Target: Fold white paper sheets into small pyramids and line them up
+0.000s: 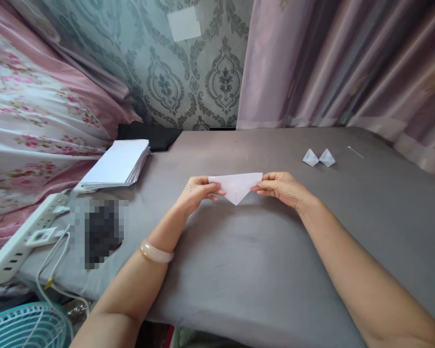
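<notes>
A folded sheet of white paper is held up between my two hands, its long straight edge at the top and a point hanging down in the middle. My left hand pinches its left corner between thumb and fingers. The right corner is gripped the same way by my right hand. A short crease line shows near the lower point. Off to the right, two small folded white paper shapes sit side by side on the grey cloth.
A stack of white paper lies at the left, near a black folded item. A white power strip with cables runs along the left edge, above a teal fan. A thin stick lies at the far right on the grey surface.
</notes>
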Tool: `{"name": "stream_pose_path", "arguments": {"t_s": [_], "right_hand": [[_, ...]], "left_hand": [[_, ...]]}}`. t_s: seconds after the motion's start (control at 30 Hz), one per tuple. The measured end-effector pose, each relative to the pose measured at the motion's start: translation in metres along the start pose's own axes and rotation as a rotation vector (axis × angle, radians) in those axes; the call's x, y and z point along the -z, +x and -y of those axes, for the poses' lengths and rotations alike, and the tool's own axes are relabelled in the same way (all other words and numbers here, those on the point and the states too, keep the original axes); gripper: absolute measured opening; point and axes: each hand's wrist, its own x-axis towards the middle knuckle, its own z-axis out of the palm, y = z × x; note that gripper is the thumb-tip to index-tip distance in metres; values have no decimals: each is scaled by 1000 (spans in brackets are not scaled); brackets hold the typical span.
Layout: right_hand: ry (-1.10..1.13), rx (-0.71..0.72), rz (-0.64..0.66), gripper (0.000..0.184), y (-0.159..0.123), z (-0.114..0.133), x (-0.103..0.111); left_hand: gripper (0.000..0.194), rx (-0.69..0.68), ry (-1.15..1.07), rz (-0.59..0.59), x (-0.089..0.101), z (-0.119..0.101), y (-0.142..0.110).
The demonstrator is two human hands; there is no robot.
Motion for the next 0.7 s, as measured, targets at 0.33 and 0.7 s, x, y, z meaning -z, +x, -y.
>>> {"name": "stream_pose_path", "arguments": {"t_s": [0.33, 0.7], "right_hand": [[-424, 421, 3, 23, 6, -6, 1], [-1108, 796, 46, 38, 7, -37, 6]], "left_hand": [[27, -437, 226, -73, -7, 6, -2], [30, -689, 1310, 76, 9, 22, 3]]}}
